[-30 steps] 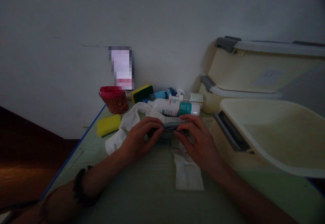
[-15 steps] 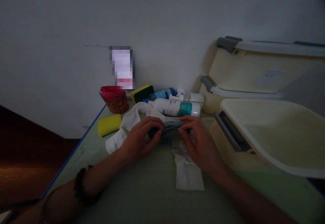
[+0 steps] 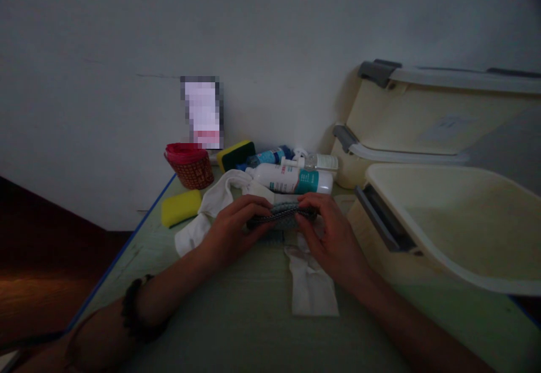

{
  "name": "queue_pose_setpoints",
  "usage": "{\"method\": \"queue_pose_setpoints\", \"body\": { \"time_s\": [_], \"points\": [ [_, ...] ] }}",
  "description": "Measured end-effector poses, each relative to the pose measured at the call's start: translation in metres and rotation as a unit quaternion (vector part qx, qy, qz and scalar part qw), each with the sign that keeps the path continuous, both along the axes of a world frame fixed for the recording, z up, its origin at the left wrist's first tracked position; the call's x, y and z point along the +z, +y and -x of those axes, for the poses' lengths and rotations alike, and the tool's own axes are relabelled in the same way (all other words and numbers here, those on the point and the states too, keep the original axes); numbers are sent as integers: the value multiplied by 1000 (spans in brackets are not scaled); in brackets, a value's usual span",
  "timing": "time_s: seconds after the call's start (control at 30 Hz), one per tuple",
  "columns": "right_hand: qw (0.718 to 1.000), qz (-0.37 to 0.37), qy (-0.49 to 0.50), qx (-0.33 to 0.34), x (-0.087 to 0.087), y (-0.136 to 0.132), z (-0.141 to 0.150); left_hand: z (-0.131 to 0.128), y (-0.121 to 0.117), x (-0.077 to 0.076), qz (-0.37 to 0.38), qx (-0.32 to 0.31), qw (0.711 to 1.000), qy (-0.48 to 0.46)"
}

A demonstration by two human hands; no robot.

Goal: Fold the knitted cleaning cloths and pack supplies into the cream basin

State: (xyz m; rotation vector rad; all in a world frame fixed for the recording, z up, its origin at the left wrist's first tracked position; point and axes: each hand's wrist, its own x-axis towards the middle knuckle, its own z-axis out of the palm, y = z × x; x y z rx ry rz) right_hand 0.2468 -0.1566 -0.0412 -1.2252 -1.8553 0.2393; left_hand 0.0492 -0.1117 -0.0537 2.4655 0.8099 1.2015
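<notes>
A small, dark grey-green folded fabric item (image 3: 284,213) with a patterned edge is held level between both hands over the table. My left hand (image 3: 239,223) is closed on its left end, thumb below and fingers above. At the other end, my right hand (image 3: 329,232) pinches it between thumb and fingers. Beneath the right hand a white cloth piece (image 3: 313,294), sock-like in shape, lies flat. Another white cloth (image 3: 217,197) curves behind the left hand. What lies directly under the held item is partly hidden.
Behind the hands lie a white pump bottle (image 3: 283,178), a blue-labelled bottle (image 3: 268,156) and a clear bottle (image 3: 323,162). Left are a yellow sponge (image 3: 181,208), a second sponge (image 3: 236,156) and a red-lined basket (image 3: 192,171). Cream bins (image 3: 359,238) stand right on the green table (image 3: 236,316).
My fingers have shifted slightly on the folded fabric item, and its dark patterned edge now shows as a longer band between the hands. The surrounding things stay in place.
</notes>
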Motion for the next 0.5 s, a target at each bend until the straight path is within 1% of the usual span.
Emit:
{"method": "queue_pose_setpoints", "body": {
  "time_s": [0.2, 0.5],
  "points": [
    [999, -2, -35, -6, 0, -1, 0, 0, -2, 3, -2, -4, 1000, -1],
    [1000, -26, 11, -12, 1, -1, 1, -1, -2, 10, -55, 15, 998, -40]
  ]
}}
